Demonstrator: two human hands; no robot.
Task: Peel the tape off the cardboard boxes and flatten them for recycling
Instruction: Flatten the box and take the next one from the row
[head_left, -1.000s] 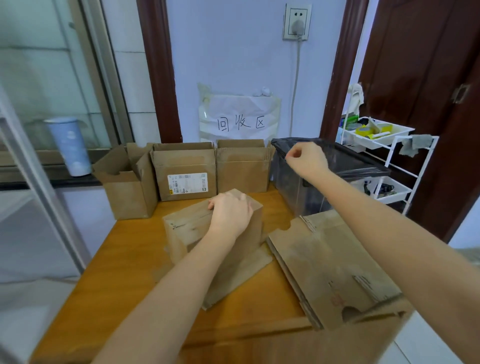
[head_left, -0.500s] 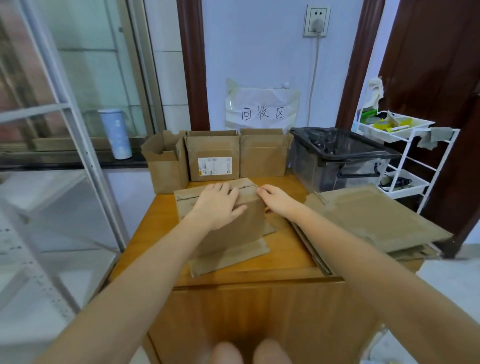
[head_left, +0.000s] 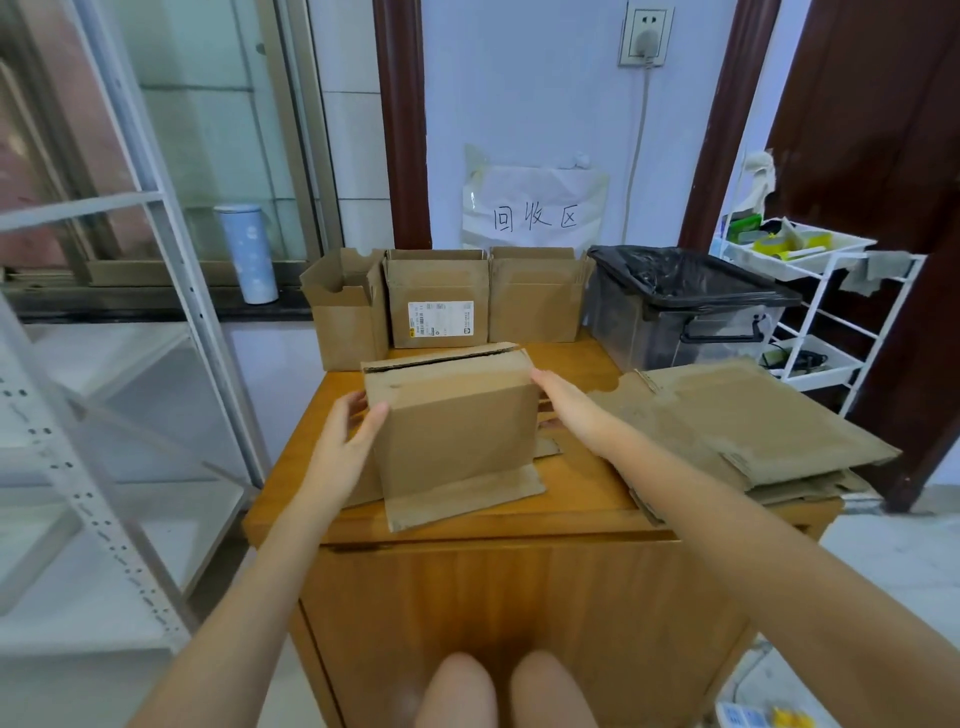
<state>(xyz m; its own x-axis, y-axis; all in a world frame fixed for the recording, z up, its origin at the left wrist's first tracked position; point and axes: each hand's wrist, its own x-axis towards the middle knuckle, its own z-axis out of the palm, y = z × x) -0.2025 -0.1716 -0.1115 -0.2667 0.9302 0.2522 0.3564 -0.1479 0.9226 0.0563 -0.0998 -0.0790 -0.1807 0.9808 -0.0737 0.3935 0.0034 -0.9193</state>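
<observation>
Box in hand: a brown cardboard box (head_left: 457, 415) stands upright near the middle of a wooden cabinet top (head_left: 571, 499), its bottom flaps splayed flat toward the front edge; a dark slit runs along its top.
Left hand (head_left: 345, 441): pressed against the box's left side, thumb on the front face, fingers wrapped round the left corner.
Right hand (head_left: 566, 402): flat, fingers straight, touching the box's right side; it clasps nothing.
Flattened cardboard (head_left: 743, 421): a stack on the right, overhanging the cabinet's right edge.
Waiting boxes (head_left: 439, 299): three open boxes in a row along the back edge, the leftmost jutting past the left corner.
Bin (head_left: 685, 296): clear tub with a black liner, back right, beside the row.
Free surface: bare wood shows along the front edge and between the box and the stack.
Surroundings: white metal shelving (head_left: 104, 364) close on the left, a white wire rack (head_left: 831, 291) on the right.
</observation>
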